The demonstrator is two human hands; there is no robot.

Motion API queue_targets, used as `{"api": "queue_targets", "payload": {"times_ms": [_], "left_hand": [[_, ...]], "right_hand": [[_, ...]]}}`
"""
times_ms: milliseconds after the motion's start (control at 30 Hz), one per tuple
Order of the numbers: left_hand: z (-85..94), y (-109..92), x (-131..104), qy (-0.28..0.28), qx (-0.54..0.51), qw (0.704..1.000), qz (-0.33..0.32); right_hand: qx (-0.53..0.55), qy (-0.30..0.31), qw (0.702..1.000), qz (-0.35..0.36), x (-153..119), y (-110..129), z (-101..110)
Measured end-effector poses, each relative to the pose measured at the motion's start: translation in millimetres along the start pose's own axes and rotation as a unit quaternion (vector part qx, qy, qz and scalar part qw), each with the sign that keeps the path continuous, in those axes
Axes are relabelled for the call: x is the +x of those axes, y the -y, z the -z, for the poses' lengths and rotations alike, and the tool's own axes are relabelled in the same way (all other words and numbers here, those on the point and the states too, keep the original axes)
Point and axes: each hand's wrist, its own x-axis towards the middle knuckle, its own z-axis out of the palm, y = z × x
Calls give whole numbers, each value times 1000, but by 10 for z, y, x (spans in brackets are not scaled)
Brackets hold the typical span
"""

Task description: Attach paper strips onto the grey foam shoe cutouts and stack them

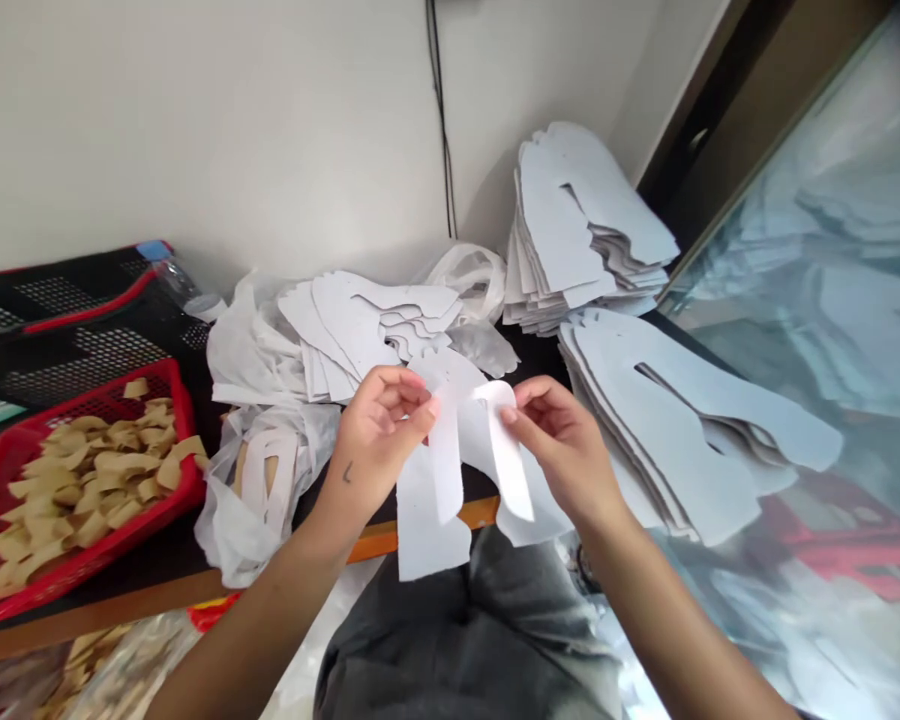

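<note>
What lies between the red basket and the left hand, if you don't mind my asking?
In the head view, a translucent plastic bag with pale strips inside lies between the red basket and the left hand.

A red basket [191,487] holds tan pieces [116,463], and dark cables [441,110] run down the pale wall [232,130].

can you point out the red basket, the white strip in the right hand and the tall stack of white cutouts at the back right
red basket [184,405]: head view, on its right-side rim
white strip [513,465] in the right hand [566,448]: head view, on its flat middle
tall stack [551,222]: head view, on its top sheet
</note>
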Motion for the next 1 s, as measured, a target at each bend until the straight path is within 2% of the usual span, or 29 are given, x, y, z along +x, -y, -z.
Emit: {"api": "queue_targets", "payload": {"times_ms": [200,333,467,567,667,733,833,900,1000], "left_hand": [[-18,433,58,-78,5,991,104],[-44,645,138,-119,91,981,127],[-28,809,214,-74,180,973,121],[-13,952,146,-31,126,978,162],[-18,1064,-44,4,44,977,207],[-28,1076,-173,24,20,974,222],[-44,975,-241,40,16,972,230],[-58,864,-180,27,34,976,213],[-98,747,-2,-11,83,982,170]], "right_hand": [[-159,46,985,-56,385,-81,83],[-270,59,958,-81,619,-295,67],[-240,76,959,-130,703,-588,98],[-215,90,957,-170,609,-730,193],[-217,102,948,-211,441,-737,330],[-215,118,937,-247,337,-682,413],[-231,136,920,-285,248,-548,468],[-259,133,917,-273,253,-455,445],[-310,99,921,-213,338,-379,364]]}}
